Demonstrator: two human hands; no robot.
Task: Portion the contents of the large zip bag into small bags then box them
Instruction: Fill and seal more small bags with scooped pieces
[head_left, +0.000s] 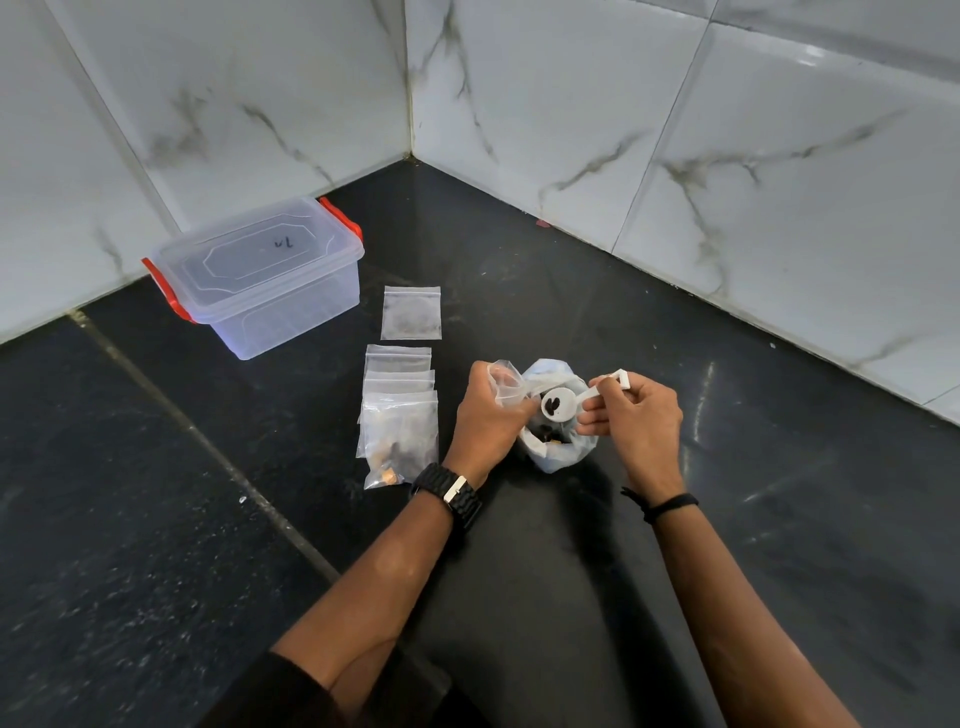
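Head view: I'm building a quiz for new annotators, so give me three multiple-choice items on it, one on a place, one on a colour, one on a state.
1. Where does the clear storage box stand?
A. left of the small bags, by the wall
B. between the hands
C. at the right wall

2. What colour are the box's latches?
A. blue
B. red
C. green

3. How is the box's lid?
A. missing
B. leaning on the wall
C. on the box

Key: 1 A, it sits by the left wall, beyond the small bags. 2 B, both end clips are red. 3 C, the lid covers the top.
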